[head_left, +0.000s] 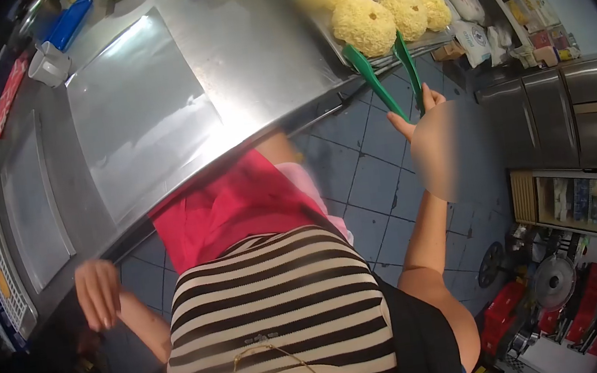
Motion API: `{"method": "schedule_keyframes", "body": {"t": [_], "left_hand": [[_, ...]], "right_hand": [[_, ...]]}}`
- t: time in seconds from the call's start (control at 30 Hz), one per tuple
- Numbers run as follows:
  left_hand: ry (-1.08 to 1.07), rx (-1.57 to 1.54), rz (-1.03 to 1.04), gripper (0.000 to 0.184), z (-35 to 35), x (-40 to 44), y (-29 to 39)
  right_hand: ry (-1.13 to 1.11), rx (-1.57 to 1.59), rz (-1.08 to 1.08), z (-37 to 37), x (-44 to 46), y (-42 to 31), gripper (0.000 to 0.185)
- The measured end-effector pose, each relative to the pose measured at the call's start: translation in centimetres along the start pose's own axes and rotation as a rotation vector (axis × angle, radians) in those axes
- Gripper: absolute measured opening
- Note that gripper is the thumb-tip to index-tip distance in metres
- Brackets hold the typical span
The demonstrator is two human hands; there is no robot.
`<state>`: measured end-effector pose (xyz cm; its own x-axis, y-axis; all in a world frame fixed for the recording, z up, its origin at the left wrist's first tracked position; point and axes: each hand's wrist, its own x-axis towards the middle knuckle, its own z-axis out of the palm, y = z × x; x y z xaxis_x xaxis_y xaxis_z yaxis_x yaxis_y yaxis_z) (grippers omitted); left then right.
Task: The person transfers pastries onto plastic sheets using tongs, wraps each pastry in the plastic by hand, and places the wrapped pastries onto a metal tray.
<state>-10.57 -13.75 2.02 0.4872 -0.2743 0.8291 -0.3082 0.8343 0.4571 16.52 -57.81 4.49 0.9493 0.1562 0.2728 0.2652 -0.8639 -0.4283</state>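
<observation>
My right hand [429,131] is wrapped around the handle end of a pair of bright green tongs [373,82], thumb on the left arm and fingers on the right; part of that hand is blurred. The tongs look light and fairly stiff, likely plastic, and I'd guess the near ends give the best control. Their arms are spread, the far tips reaching either side of the near edge of a round, pale-yellow, crumb-coated bun [363,26]; whether they touch it I cannot tell.

That bun sits at the near left corner of its batch, in a shallow metal tray [332,44] at the far right. I judge it light and soft, with a coating that could shed or dent if squeezed hard. A low, gentle hold across its widest sides should suit it, keeping clear of the small hole on top.

My left hand [97,294] holds nothing, its fingers loosely bent and slightly blurred, just beside the near left edge of the stainless-steel worktop [246,52]. Farther out, a smooth, shiny sheet [137,124] lies flat on the worktop, and a white mug [49,65] stands beyond its far left corner.
</observation>
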Motion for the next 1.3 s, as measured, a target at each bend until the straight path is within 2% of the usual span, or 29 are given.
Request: {"method": "schedule_keyframes", "body": {"t": [0.07,0.13,0.27,0.33,0.37,0.43,0.5,0.7,0.93,1.1,1.17,1.23,1.3], "left_hand": [[-0.120,-0.092,-0.184,0.013,-4.5,-1.6,0.7],[0.632,0.287,-0.097,0.015,-1.4,-1.4,-0.2],[1.318,1.006,-0.521,0.024,-4.9,-1.9,1.4],[1.300,1.205,-0.594,0.028,-6.1,0.5,0.8],[1.316,1.206,-0.586,0.028,-6.9,0.5,0.9],[1.231,1.442,-0.631,0.033,-8.3,0.3,1.2],[1.241,1.456,-0.620,0.033,-9.1,-0.2,1.5],[1.274,1.463,-0.657,0.036,-10.0,-2.2,2.3],[1.265,1.446,-0.601,0.037,-9.5,-3.9,1.7],[1.233,1.443,-0.538,0.036,-9.8,-3.7,1.0],[0.969,1.758,-0.561,0.039,-10.6,-3.6,1.1],[0.889,1.832,-0.571,0.043,-10.6,-3.4,1.0],[0.917,1.754,-0.660,0.051,-9.8,-2.1,1.0]], "right_hand": [[0.006,0.005,-0.006,0.4,1.0,-0.4,0.075],[-0.004,0.008,-0.016,0.8,1.7,-0.8,0.075],[-0.044,0.008,-0.052,0.5,3.2,-0.4,0.072],[-0.110,0.117,-0.002,0.2,3.9,0.1,0.067],[-0.141,0.169,0.024,0.0,4.2,0.4,0.065],[-0.169,0.261,0.040,0.0,4.6,1.1,0.063],[-0.220,0.444,0.111,0.2,5.0,1.5,0.059],[-0.278,0.486,0.163,0.0,5.6,2.0,0.058],[-0.364,0.538,0.218,-0.4,7.2,2.6,0.059],[-0.267,0.554,0.072,-1.9,6.7,-0.4,0.057],[-0.294,0.564,-0.030,-1.6,6.4,-2.1,0.058],[-0.301,0.617,-0.119,-0.9,6.4,-3.5,0.060],[-0.378,0.643,-0.229,1.2,6.7,-7.0,0.061]]}}
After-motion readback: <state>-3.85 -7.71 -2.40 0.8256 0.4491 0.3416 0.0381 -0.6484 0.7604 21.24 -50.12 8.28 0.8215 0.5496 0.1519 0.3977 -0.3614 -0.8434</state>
